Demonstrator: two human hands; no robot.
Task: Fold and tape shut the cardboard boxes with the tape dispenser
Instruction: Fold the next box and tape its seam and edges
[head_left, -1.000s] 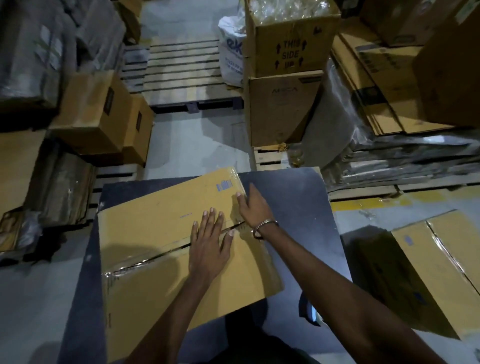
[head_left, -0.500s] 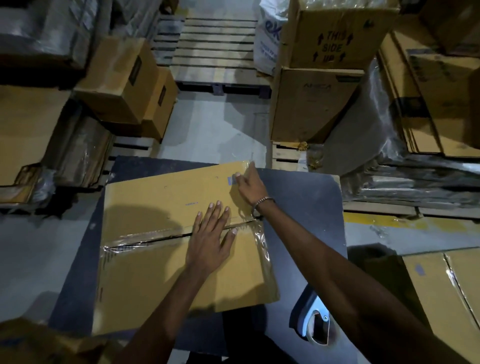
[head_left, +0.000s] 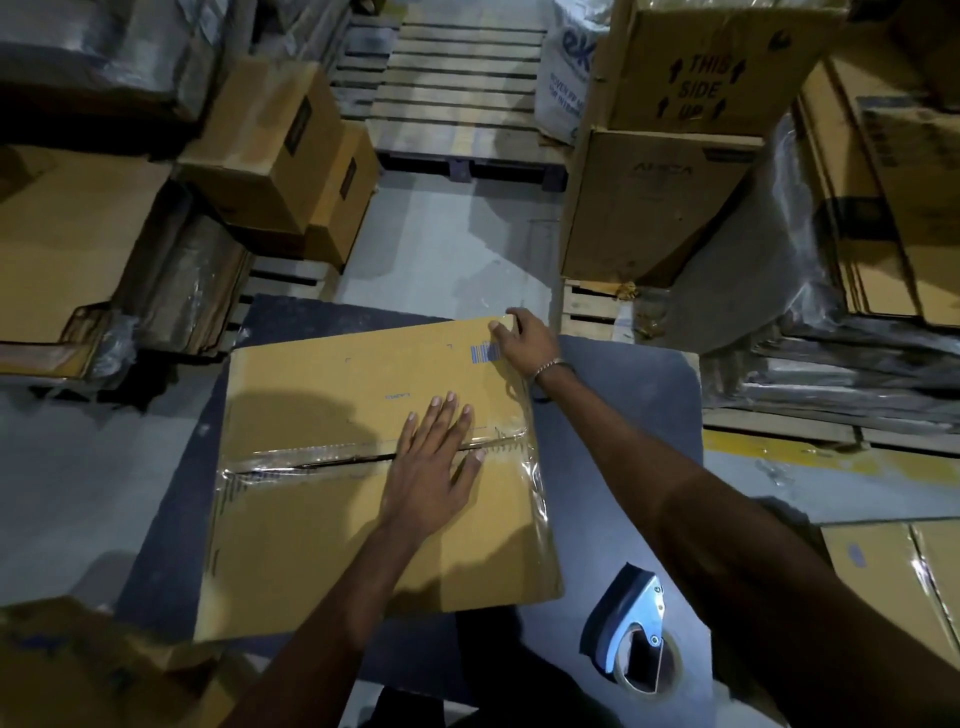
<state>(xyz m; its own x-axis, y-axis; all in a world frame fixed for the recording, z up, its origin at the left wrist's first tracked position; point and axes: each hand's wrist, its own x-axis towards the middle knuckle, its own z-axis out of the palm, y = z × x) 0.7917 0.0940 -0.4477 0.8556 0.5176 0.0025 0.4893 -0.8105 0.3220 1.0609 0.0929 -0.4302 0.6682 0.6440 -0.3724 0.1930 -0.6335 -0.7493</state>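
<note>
- Head view: cardboard box (head_left: 322, 519) lies flat-topped on the dark tabletop (head_left: 623, 415), its 2 top flaps folded shut, clear tape (head_left: 291, 460) run along the centre seam.
- Left hand (head_left: 434, 467) lies palm-down w/ fingers straight, pressing on the seam near its right end; grip apart, nothing held.
- Right hand (head_left: 524, 340) sits at the box's far right corner, fingers (head_left: 498, 327) bent over the edge. Looks like it's rubbing down tape along the right side or getting hold of the corner; can't tell which. Grip looks curled on the box edge.
- Tape dispenser (head_left: 634, 639) rests on the tabletop just right of the box's near corner, untouched.
- Step, as I judge it: smoothing tape after sealing, i.e. end of this box.
- Next move prob. calls for pressing loose tape ends flat, esp. the wrinkled bit at the right edge, then shifting the box off, maybe toward the taped box (head_left: 904, 582) on the floor at right.
</note>
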